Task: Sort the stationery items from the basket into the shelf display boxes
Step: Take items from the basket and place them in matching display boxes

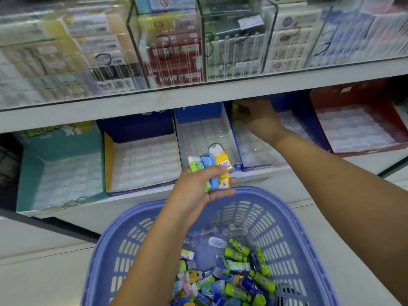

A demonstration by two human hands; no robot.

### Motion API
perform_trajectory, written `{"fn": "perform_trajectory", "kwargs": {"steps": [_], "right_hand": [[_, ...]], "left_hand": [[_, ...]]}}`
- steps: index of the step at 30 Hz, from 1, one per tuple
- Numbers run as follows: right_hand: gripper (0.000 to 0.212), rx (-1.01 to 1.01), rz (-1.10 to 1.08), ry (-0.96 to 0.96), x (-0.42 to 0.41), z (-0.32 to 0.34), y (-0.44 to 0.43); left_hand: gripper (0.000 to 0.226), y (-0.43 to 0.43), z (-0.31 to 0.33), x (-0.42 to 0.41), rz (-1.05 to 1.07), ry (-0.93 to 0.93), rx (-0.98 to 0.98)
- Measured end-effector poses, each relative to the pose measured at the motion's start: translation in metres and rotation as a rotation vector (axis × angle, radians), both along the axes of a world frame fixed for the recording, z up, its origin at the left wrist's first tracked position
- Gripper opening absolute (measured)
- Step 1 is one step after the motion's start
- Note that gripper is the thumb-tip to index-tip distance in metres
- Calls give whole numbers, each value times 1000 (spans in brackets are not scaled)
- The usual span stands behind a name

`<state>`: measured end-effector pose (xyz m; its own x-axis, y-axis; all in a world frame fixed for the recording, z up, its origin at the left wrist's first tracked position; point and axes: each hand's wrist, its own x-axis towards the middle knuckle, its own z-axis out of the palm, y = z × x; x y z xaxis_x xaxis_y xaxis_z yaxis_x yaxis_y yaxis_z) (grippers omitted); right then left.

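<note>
My left hand [198, 191] grips a bunch of small stationery items above the basket: a green-and-white one [195, 164], a blue one [209, 166] and a yellow one [223, 164]. My right hand [258, 115] reaches under the shelf into the back of a blue display box [238, 166], its fingers pinching a small green item [235, 107]. The purple basket [293, 237] sits below, holding several green, blue and yellow items [238, 281].
Along the lower shelf stand a teal box [24, 191], a blue-and-yellow box [108, 164], another blue box [198, 111] and a red box [362, 149], each with a clear tray insert. Glass-fronted compartments [167, 51] of packaged goods fill the upper shelf. A tiled floor lies below.
</note>
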<state>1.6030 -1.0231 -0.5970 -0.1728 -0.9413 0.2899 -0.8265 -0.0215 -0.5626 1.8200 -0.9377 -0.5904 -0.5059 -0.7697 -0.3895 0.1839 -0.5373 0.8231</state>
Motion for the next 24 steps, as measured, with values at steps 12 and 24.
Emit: {"fn": "perform_trajectory", "kwargs": {"steps": [12, 24], "right_hand": [[17, 183, -230, 46, 12, 16, 6], [37, 417, 70, -573, 125, 56, 128]], "left_hand": [[20, 15, 11, 12, -3, 12, -47], [24, 34, 9, 33, 207, -408, -451]]}}
